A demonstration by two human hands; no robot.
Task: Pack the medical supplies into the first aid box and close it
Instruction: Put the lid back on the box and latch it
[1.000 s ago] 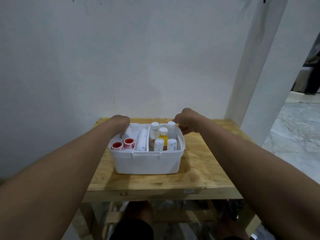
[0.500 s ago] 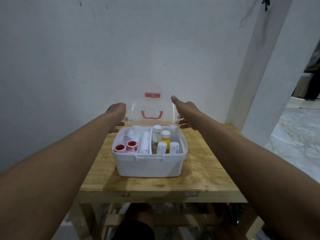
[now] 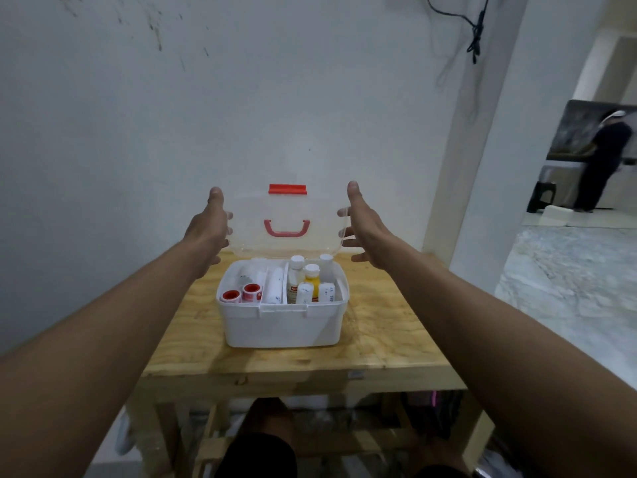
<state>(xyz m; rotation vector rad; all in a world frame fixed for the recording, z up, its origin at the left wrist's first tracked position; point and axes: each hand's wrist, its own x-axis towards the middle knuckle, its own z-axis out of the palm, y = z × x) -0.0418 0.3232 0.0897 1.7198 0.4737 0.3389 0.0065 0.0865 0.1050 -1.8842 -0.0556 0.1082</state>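
Note:
A white first aid box stands on the wooden table. Its clear lid, with a red handle and red latch, stands upright behind the box. My left hand grips the lid's left edge, thumb up, and my right hand grips its right edge. Inside the box, two red-capped tape rolls sit at the left, a white bandage roll in the middle, and several white-capped bottles at the right, one of them yellow.
A white wall rises close behind the table. A pillar stands at the right, with a black cable hanging down it. Beyond it, a person in dark clothes stands far off on a pale floor. My knees show under the table.
The lid has swung up from behind the box to upright. Both hands rose with it, from the box's back rim to the lid's side edges.

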